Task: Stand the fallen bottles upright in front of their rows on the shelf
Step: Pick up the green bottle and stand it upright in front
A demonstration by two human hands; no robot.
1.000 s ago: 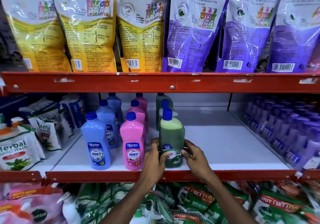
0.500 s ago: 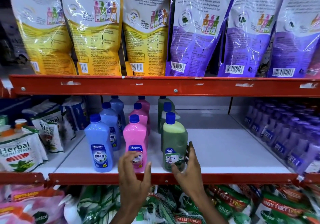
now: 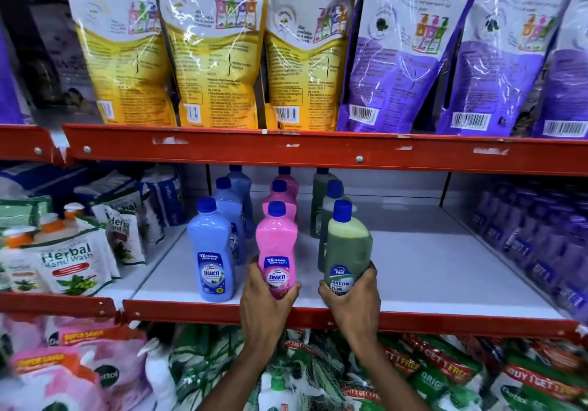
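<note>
Both hands are on the front row here: the left hand (image 3: 265,296) wraps the base of the pink plastic bottle with the blue cap (image 3: 276,248), fingers curled round its label, while the right hand (image 3: 353,296) cups the lower half of the green plastic floor-cleaner bottle with the blue cap (image 3: 346,248), thumb on one side and fingers on the other. The pink one stands straight near the front edge of the white shelf (image 3: 429,270), ahead of its pink row; the green one tilts slightly to the right, and its base looks to be just off the shelf, though the hand hides it. The pale blue plastic bottle (image 3: 211,251) stands free beside them, untouched. This looks like the final straightening step. The next move calls for bringing the green bottle plumb, seating it flat in line with its row, then letting go gently so neither topples
</note>
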